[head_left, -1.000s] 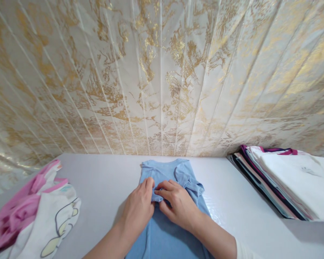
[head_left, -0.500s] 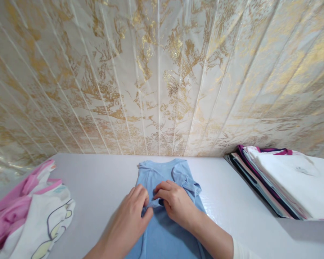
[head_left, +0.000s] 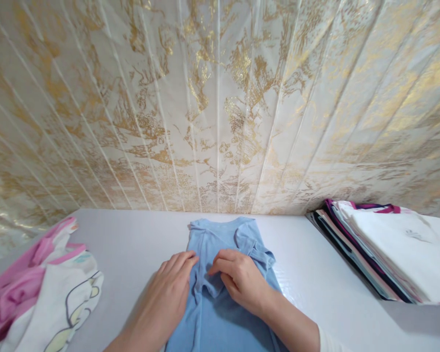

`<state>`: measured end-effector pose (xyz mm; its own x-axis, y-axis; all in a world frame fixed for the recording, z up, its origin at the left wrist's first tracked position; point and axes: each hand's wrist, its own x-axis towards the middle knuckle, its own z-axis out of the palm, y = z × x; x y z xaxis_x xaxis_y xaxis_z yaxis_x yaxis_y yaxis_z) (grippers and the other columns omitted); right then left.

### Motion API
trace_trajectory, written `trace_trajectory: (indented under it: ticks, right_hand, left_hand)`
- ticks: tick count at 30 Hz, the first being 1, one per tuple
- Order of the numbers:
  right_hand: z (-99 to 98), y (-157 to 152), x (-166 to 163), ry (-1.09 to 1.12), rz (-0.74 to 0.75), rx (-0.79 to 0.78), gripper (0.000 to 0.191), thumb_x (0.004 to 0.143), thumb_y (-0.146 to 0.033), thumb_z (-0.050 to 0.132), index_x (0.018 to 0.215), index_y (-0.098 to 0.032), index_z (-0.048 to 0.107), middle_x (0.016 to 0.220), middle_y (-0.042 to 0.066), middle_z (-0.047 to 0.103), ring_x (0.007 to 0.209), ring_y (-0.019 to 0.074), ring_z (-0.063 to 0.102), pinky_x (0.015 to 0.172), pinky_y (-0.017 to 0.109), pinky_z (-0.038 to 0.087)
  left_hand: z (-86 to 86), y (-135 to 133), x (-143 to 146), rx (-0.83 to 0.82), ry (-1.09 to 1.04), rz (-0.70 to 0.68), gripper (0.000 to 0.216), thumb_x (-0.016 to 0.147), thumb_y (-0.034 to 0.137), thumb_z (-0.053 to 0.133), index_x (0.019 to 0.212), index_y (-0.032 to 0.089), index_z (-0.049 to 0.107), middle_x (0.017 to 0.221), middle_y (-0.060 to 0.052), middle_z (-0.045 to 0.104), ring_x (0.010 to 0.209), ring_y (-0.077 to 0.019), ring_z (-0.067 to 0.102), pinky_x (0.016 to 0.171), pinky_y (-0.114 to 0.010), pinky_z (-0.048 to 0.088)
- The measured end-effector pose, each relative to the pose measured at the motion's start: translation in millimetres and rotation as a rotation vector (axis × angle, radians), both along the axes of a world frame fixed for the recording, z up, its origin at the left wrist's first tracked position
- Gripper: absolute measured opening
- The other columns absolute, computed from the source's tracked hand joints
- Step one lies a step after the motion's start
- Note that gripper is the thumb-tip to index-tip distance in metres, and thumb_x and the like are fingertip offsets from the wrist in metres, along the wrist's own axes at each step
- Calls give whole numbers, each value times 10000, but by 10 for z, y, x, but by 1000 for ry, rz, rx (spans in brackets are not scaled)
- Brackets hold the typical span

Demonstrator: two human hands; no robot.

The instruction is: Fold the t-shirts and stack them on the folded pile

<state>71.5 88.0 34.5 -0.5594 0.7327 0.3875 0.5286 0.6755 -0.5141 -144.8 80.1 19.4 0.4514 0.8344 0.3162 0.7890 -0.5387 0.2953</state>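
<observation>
A light blue T-shirt (head_left: 220,318) lies folded lengthwise in the middle, its neckline towards the wall and a sleeve bunched on its right side. My left hand (head_left: 168,288) rests along the shirt's left edge, fingers stretched out and lying flat. Over the middle of the shirt is my right hand (head_left: 242,281), with curled fingers closed at a raised crease in the fabric. Its thumb tip and part of its grip are hidden from above.
To the right stands a stack of folded clothes (head_left: 396,254), a white garment on top. A crumpled pink and white garment (head_left: 47,288) lies on the left. The white table (head_left: 124,244) ends against a wall covering with gold patterns (head_left: 220,107).
My left hand has let go of the pinched fabric and moved slightly left, its fingers now straightened. My right hand stays almost in place. The shirt's middle crease has loosened.
</observation>
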Motion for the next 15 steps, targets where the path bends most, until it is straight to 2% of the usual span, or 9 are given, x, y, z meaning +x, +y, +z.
trace_trajectory:
  ticks: [6, 12, 15]
  right_hand:
    - [-14, -13, -69, -60, 55, 84, 300, 734, 7, 479, 850, -196, 666, 810, 25, 626, 774, 160, 584, 718, 240, 419]
    - [-18, 8, -80, -75, 54, 97, 279, 744, -17, 497, 889, -194, 657, 836, 33, 619, 773, 168, 572, 722, 255, 414]
    - [-28, 12, -80, -72, 57, 94, 274, 755, -21, 490, 894, -194, 652, 832, 33, 615, 769, 166, 567, 721, 257, 409]
  left_hand:
    - [194, 512, 116, -63, 124, 133, 415, 898, 67, 386, 1244, 182, 584, 1363, -99, 554, 1244, -251, 490, 1008, -427, 373]
    - [304, 982, 140, -52, 81, 207, 337, 904, 42, 383, 1128, 159, 606, 1161, -102, 599, 1115, -216, 549, 943, -334, 407]
    - [319, 1157, 94, -70, 78, 194, 265, 918, 79, 416, 1049, 175, 625, 1068, -81, 592, 1038, -197, 575, 912, -289, 418]
